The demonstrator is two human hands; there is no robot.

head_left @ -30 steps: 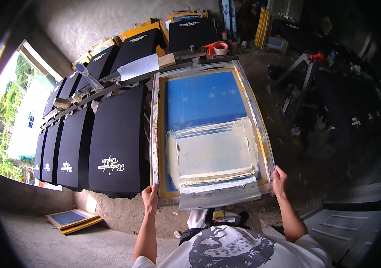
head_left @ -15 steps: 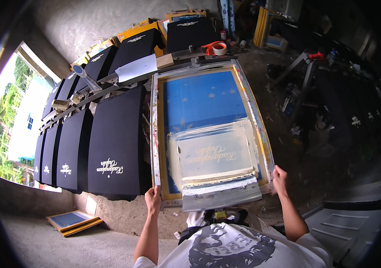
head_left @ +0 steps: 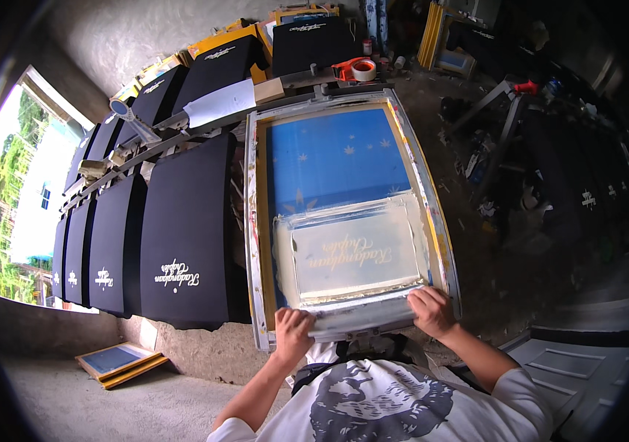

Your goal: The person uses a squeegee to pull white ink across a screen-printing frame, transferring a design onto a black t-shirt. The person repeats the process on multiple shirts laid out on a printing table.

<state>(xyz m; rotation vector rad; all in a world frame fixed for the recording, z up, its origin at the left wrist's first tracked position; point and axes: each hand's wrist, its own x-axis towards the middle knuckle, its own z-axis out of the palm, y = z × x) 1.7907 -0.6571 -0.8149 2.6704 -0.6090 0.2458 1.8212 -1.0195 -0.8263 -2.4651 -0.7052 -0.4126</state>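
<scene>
A screen-printing frame lies in front of me, with blue mesh showing at its far part. Pale ink covers the mesh's near part, around a lettered stencil. Across the near end of the screen lies a wide grey squeegee. My left hand is closed around its left end, and my right hand grips the right end. The fingers of both hands curl over its top. The squeegee's blade edge is out of sight.
Black shirts with white lettering lie on boards in rows to the left. Beyond the screen are a white sheet and an orange tape dispenser. Framed screens lie on the floor at lower left. A metal stand is at right.
Both hands have left the screen frame's sides and moved inward onto the squeegee's ends. The squeegee's broad face, tilted toward me before, now shows narrower. The view has shifted slightly.
</scene>
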